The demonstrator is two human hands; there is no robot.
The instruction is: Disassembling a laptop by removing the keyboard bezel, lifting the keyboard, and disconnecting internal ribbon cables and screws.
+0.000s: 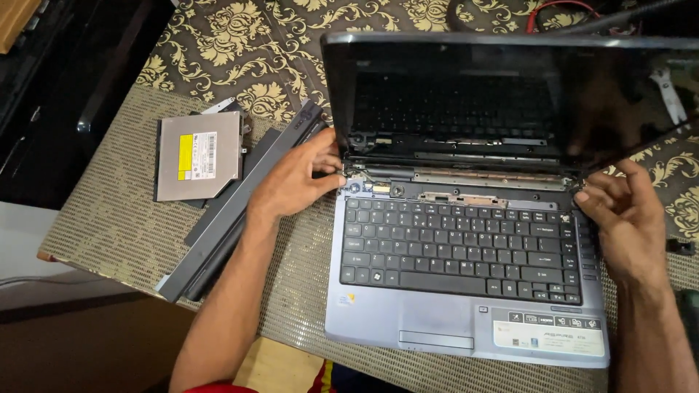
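Showing a dark, switched-off laptop screen [510, 94], rectangular and glossy, standing open at the top right and reflecting the keyboard. Lying left of it, a white and yellow rectangular label [198, 156] on a grey optical drive [198, 155]. Sitting on the silver palm rest, a pale sticker strip [550, 335] at the lower right and a small sticker [347, 299] at the lower left.

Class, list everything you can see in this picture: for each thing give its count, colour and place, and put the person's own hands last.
Open laptop: one, blue-grey body, black keyboard, dark screen; centre, hinge strip exposed.
Flat metal optical drive: one, silver-grey with a white and yellow label; left of the laptop.
Long battery pack: one, dark grey; between drive and laptop, under the left forearm.
Woven table mat: one, beige; under everything.
Patterned cloth: one, brown with cream flowers; behind the mat.
Left hand: one; at the left hinge.
Right hand: one; at the right hinge.
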